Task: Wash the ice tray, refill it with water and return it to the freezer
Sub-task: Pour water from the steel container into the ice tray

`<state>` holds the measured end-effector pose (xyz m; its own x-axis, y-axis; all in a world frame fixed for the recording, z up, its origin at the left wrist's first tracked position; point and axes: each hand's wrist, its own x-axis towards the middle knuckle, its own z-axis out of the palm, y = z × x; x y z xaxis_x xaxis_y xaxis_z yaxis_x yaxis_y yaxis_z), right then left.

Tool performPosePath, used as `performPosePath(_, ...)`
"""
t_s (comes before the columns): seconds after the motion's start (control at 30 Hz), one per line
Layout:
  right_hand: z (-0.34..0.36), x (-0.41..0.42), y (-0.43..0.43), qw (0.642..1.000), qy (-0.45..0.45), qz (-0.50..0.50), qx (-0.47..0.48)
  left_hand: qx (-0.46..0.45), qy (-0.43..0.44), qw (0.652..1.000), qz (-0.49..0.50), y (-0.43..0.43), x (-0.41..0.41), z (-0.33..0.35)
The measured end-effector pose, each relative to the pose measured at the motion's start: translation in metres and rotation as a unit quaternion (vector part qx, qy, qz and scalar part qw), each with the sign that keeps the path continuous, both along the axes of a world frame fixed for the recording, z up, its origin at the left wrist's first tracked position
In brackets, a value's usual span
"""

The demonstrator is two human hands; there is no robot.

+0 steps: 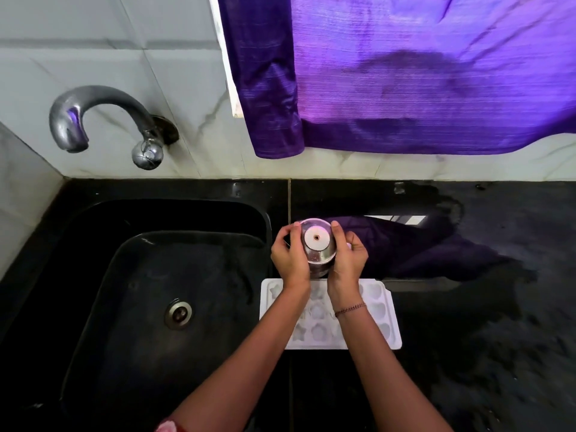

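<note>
The left hand (288,255) and the right hand (349,257) are wrapped around a shiny metal bottle (316,244), one on each side, with the fingers pressed on it. We look down on the bottle from the top, so only its round cap and a bit of its side show, and the hands hide the rest. I cannot tell if there is water in it. The white ice tray (378,310) lies flat on the black counter (498,307), just under the wrists and right beside the sink (93,275). The arms cover the middle of the tray, so only some of its little cups show, and it is hard to see if they are full or empty. The bottle is at the far edge of the tray, and I cannot tell if it touches it. A dark purple cloth (405,244) lies on the counter behind the right hand. The tap (99,120) sticks out of the wall above the sink. A purple curtain (405,73) hangs at the top, and its upper part is cut off.
</note>
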<state>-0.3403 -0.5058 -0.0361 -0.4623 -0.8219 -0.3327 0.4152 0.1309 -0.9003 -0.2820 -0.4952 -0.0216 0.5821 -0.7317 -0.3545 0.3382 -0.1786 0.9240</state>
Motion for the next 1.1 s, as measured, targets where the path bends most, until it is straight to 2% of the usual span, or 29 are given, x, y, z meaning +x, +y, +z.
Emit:
performPosePath(0.23,0.032,-0.002,0.014,0.998,-0.023,-0.005,-0.050,-0.070,0.002,0.997,-0.031,0.019,0.004,0.033)
performPosePath(0.4,0.040,-0.008,0.029,0.998,0.001,-0.004,-0.062,-0.112,-0.013,0.991,-0.065,0.045,0.026,0.027)
performPosePath(0.47,0.040,-0.011,0.035,0.998,0.012,-0.003,-0.064,-0.085,-0.075,0.992,-0.052,0.060,0.043,0.010)
performPosePath(0.57,0.039,-0.014,0.043,0.997,0.031,0.003,-0.067,0.031,-0.191,0.977,-0.085,0.078,0.067,-0.017)
performPosePath(0.67,0.038,-0.016,0.050,0.996,0.048,0.009,-0.068,0.135,-0.227,0.956,-0.129,0.088,0.079,-0.032)
performPosePath(0.8,0.037,-0.016,0.056,0.996,0.072,0.015,-0.059,0.172,-0.190,0.955,-0.148,0.095,0.084,-0.039)
performPosePath(1.1,0.037,-0.010,0.061,0.987,0.147,0.041,-0.047,0.147,-0.112,0.971,-0.154,0.094,0.091,-0.044)
